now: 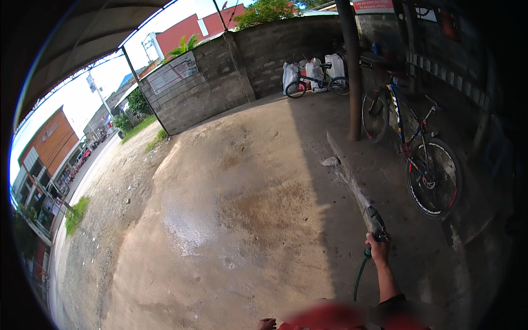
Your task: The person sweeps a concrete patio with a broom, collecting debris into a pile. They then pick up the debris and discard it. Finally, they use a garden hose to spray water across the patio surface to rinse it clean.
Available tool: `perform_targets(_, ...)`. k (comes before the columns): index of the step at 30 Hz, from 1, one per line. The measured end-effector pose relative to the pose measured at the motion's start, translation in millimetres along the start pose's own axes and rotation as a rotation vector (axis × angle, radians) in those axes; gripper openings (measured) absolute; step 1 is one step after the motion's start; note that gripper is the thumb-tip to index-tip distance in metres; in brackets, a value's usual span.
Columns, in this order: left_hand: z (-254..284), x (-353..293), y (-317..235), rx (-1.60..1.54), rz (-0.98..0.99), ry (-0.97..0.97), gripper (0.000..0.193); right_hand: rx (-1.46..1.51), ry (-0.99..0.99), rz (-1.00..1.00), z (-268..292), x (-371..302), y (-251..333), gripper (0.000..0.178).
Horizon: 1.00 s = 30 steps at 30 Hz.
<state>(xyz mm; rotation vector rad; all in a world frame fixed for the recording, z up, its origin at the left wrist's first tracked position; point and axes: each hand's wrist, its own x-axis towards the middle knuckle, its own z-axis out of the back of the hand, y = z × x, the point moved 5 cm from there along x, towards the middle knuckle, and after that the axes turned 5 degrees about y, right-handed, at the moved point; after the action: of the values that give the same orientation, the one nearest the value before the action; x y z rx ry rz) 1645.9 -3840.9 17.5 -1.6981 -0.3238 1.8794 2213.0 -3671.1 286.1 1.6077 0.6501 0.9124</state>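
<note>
My right hand [377, 247] is closed around a dark green hose spray nozzle [376, 221], held out ahead at the lower right. From its tip a stream of water [352, 181] shoots forward onto the shaded concrete. A green garden hose [358, 278] hangs from the nozzle's grip toward the lower edge. My left hand [267, 324] shows only in part at the bottom edge, low beside my red clothing; its fingers are too small and cut off to read.
A mountain bike [404, 126] stands to the right, beside a brown post [352, 71]. Near the far block wall [275, 52] are a smaller bicycle [316, 85] and white sacks [333, 66]. The concrete floor [264, 165] has wet patches. A gravel strip and street lie left.
</note>
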Motion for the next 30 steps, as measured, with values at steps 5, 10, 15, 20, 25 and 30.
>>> perform_targets(5,-1,-8,14,-0.071,-0.044,0.010,0.034,-0.086,0.108,-0.025,-7,-1,16,0.013)
perform_targets(10,11,-11,9,-0.167,0.025,-0.064,0.038,0.011,-0.065,0.021,-16,8,33,0.014)
perform_targets(15,10,-8,-9,-0.170,-0.004,-0.077,0.037,0.059,0.019,0.030,-40,16,38,0.014)
perform_targets(20,1,-7,-15,-0.196,-0.031,-0.073,0.038,0.044,0.024,0.050,-51,18,45,0.015)
perform_targets(25,-4,-13,-5,-0.153,0.000,-0.082,0.038,0.031,0.062,0.061,-56,20,50,0.015)
perform_targets(30,1,-14,5,-0.103,0.025,-0.063,0.037,-0.027,0.018,0.069,-55,26,57,0.014)
